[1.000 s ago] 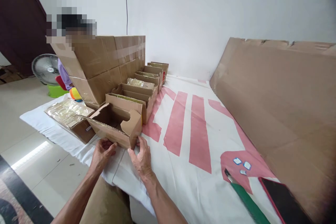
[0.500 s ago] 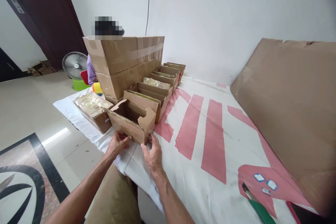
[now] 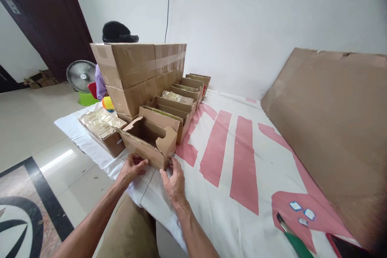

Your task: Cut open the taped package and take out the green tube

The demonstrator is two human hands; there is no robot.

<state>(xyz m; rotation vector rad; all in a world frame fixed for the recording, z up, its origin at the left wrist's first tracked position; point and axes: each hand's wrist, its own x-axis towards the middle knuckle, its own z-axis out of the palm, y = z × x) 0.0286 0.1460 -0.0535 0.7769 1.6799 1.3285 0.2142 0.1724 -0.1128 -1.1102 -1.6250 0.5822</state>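
- Left hand (image 3: 132, 167): half closed, with the fingers curled on the lower edge of the near wall of the open-topped brown cardboard box (image 3: 142, 150). It is in contact with the wall and does not wrap around it.
- Right hand (image 3: 174, 178): mostly open, fingertips pressed to the box's near right corner and the palm on the cloth. It encloses nothing.
- Open-topped brown cardboard box: left of centre in the frame, standing on its base at the near end of the row. Its walls are notched and nothing shows inside.
- Change over the last second: both hands stay at the same two places on the box, which is neither lifted nor turned. Only the view has swung. Judged as steadying the box in place.
- Row of similar brown cardboard boxes (image 3: 173, 107): directly behind, running toward the wall.
- Two stacked taped brown cartons (image 3: 136, 70): left of the row.
- Low cardboard box of clear-wrapped packets (image 3: 102, 123): left of the held box.
- White cloth with pink stripes (image 3: 208, 209): under everything.
- Large flat brown cardboard sheet (image 3: 326, 129): right of frame.
- Green-handled knife (image 3: 294, 242): lower right.
- Another person's dark hair (image 3: 116, 32): behind the cartons.
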